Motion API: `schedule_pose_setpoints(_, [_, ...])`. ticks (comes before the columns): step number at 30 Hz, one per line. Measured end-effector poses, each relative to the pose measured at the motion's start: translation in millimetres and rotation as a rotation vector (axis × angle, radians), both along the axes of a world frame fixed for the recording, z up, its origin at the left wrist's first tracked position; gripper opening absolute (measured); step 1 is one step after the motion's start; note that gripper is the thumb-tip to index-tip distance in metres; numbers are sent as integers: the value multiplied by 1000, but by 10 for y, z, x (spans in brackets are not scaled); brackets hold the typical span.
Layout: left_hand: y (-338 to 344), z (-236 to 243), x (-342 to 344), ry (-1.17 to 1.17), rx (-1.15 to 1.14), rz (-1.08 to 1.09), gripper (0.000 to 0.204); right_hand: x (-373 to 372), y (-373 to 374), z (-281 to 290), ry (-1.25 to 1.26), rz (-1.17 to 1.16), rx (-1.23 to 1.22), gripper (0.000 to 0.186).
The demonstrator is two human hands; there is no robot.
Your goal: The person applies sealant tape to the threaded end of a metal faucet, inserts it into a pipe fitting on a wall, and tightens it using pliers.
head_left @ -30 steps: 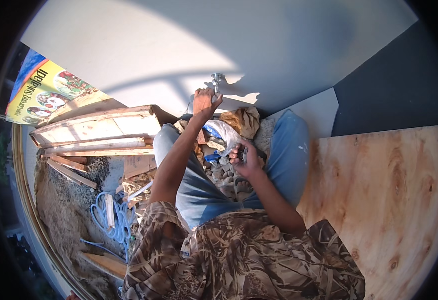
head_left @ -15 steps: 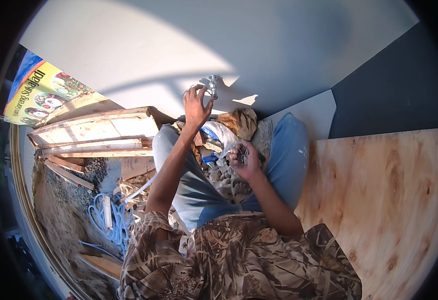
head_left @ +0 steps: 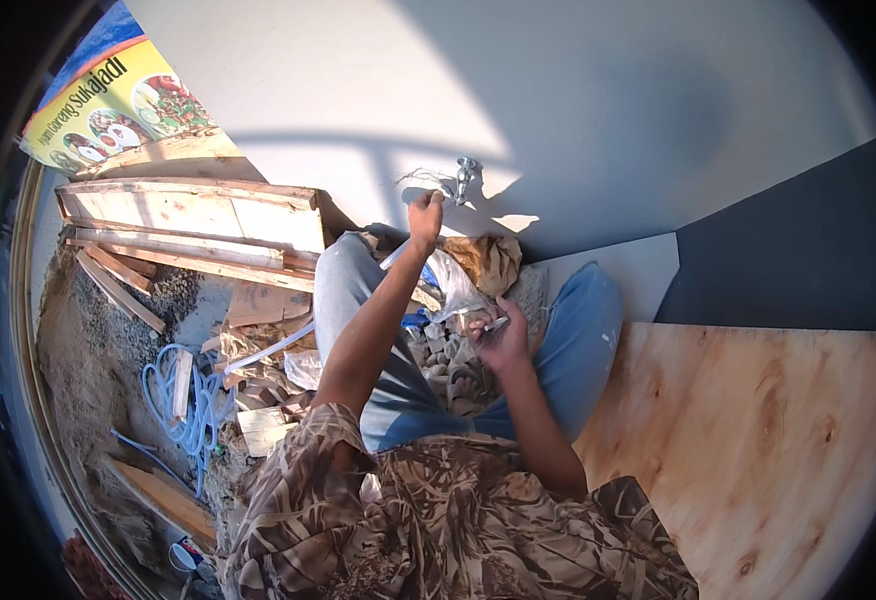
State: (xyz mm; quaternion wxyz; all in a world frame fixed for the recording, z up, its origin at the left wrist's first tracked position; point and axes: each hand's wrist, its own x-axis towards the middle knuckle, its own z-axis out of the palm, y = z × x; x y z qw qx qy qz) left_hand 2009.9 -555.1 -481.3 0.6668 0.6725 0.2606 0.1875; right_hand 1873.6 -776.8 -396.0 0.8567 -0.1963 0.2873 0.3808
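A shiny silver metal tap [head_left: 465, 181] is mounted on the smooth pale wall [head_left: 598, 110]. Beside it the left hand [head_left: 425, 218] is held, fingers bent – anything pinched cannot be told. A small grey metallic-looking piece [head_left: 496, 325] is gripped in the right hand's [head_left: 504, 342] curled fingers.

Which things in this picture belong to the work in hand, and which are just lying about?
Likely in use:
- metal tap on the wall, beside the left hand; contact is unclear
- small thing, too small to identify, in the right hand

Seemingly just lying about:
- blue hose
- wooden boards
- plywood sheet
- crumpled brown paper
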Motion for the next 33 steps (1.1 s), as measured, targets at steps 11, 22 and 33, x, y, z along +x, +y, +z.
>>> schedule_pose_setpoints(11, [73,88,140,-110,-841,9,37,-9,-43,-184,-54,72,-6,43])
schedule_pose_setpoints(22, [95,86,-57,-349,-1314,-70,20,321,108,50,-347,188,-199,20])
schedule_pose_setpoints(33, [88,431,-491,-105,-817,-292,31,1049,764,-106,-566,239,-654,35])
